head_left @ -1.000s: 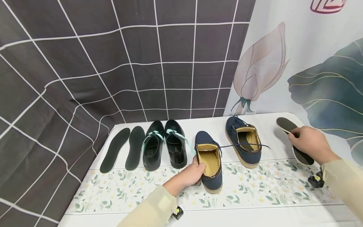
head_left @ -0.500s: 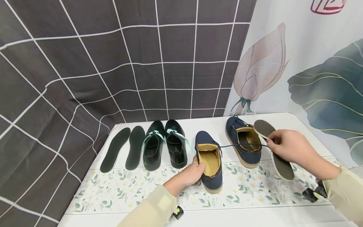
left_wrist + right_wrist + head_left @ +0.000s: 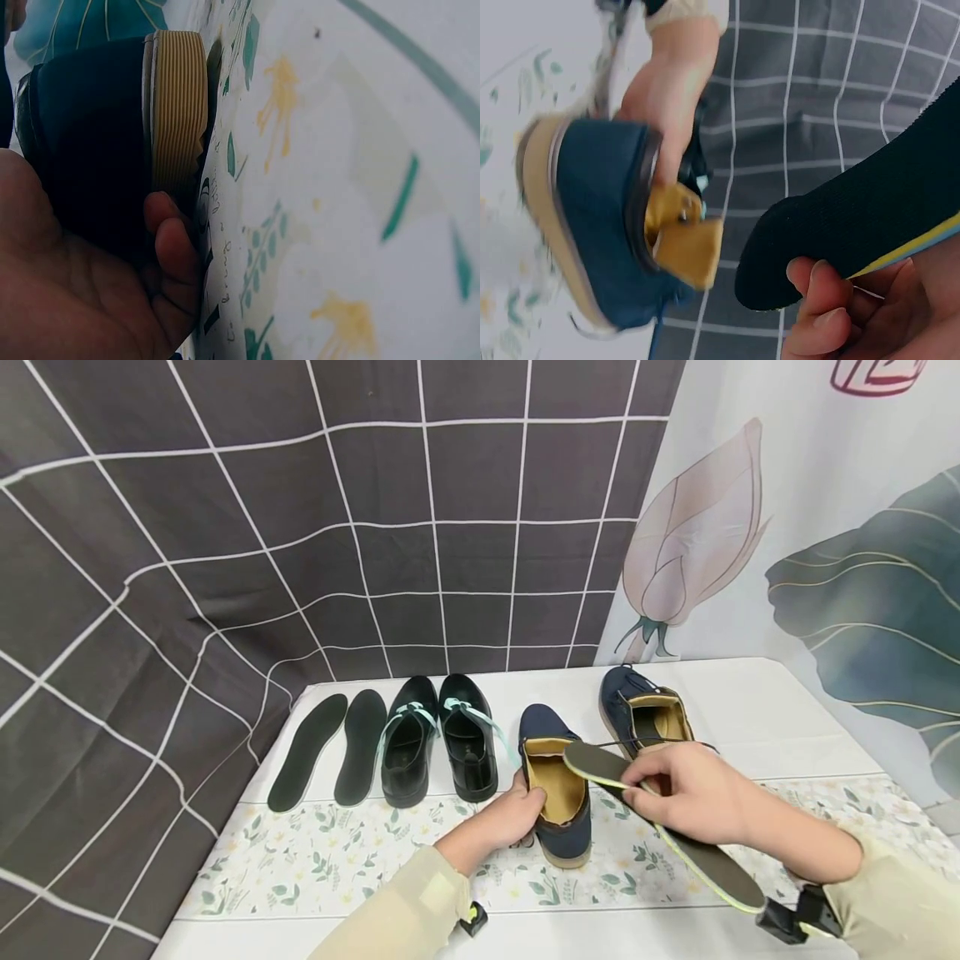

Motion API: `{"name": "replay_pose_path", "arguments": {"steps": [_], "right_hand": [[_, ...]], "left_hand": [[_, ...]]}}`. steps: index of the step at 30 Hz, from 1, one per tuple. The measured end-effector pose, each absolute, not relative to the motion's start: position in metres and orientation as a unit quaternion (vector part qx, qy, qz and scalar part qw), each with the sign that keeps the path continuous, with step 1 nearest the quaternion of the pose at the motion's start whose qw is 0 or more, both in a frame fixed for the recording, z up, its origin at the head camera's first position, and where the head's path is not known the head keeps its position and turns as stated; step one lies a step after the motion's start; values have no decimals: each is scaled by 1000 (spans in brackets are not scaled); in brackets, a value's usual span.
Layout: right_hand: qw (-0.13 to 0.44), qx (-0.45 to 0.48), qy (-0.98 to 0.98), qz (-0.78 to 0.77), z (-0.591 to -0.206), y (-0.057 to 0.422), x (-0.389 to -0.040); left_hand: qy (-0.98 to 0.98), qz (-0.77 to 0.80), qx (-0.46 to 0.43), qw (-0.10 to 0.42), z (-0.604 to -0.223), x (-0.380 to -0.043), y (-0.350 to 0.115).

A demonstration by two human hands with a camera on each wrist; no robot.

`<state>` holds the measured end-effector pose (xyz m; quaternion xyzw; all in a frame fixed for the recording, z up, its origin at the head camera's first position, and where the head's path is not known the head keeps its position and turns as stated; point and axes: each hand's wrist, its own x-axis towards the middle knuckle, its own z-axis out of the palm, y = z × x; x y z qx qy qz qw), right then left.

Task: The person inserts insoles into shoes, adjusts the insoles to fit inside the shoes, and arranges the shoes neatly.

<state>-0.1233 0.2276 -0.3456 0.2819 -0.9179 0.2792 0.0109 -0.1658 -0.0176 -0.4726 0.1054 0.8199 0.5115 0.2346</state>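
Note:
My left hand grips a navy lace-up shoe by its left side, thumb over the collar and fingers low near the sole. The shoe stands on the table, opening toward me, with a bare tan lining inside. My right hand pinches a dark insole by its edge near the middle. The insole is in the air, tilted, its far end overlapping the shoe's opening in the head view. In the right wrist view, the insole shows a dark fabric face and a yellow-and-blue edge.
A second navy shoe with a dark insole inside stands behind my right hand. To the left are a pair of black shoes with mint laces and two loose black insoles. A grey checked curtain hangs behind the white table.
My right hand has carried the insole from the table's right side leftward, past the second navy shoe, to the gripped shoe. My left hand and its shoe have stayed in place.

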Motion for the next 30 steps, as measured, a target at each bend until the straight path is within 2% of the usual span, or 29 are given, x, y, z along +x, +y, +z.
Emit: {"name": "replay_pose_path", "arguments": {"steps": [11, 21, 30], "right_hand": [[-69, 272, -922, 266, -368, 188, -145], [-37, 243, -947, 208, -393, 162, -167], [8, 205, -973, 109, -402, 146, -167]], "left_hand": [[815, 519, 125, 225, -475, -167, -19], [822, 501, 108, 249, -474, -169, -20], [825, 494, 114, 251, -476, -169, -20]]}}
